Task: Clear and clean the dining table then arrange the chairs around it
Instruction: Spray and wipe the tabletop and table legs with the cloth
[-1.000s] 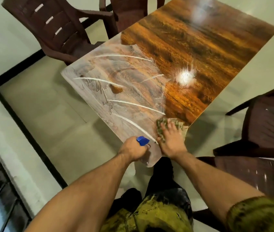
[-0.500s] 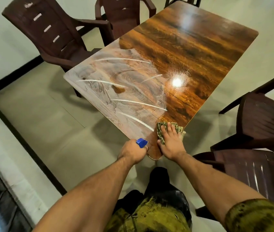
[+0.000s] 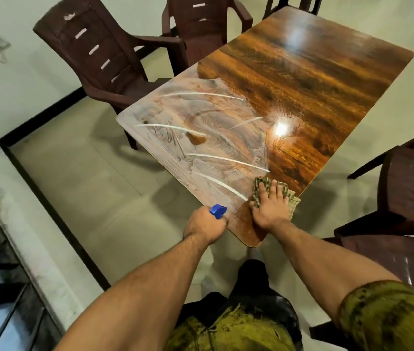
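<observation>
Head view: I looked down over my two bare forearms at the near corner of the table (image 3: 302,79).
Table: its wooden top stood cornerwise to me; the far half was glossy brown with a bright spot of light, the near left half was dull and grey with swirl marks and some thin white curved streaks.
Right hand: my right hand (image 3: 271,206) lay flat with the fingers spread wide, palm down, pressing the cloth (image 3: 288,192) against the top near the right edge of the near corner.
Cloth: it was greenish and patterned, crumpled under my palm; a part of it reached a little over the table edge.
Left hand: my left hand (image 3: 206,225) was closed in a fist around a bottle (image 3: 218,211), just beside the left edge of the same corner; I could see only the blue cap above my fingers, the rest was hidden.
Chairs: two dark brown plastic chairs (image 3: 99,54) stood at the far left side of the table, one more showed only its legs behind the far end, and two others were at my right, apart from the table.
Floor: pale tiles with a dark border line at the left.
Clothing: my sleeve and shirt were yellow-green with dark marks.
</observation>
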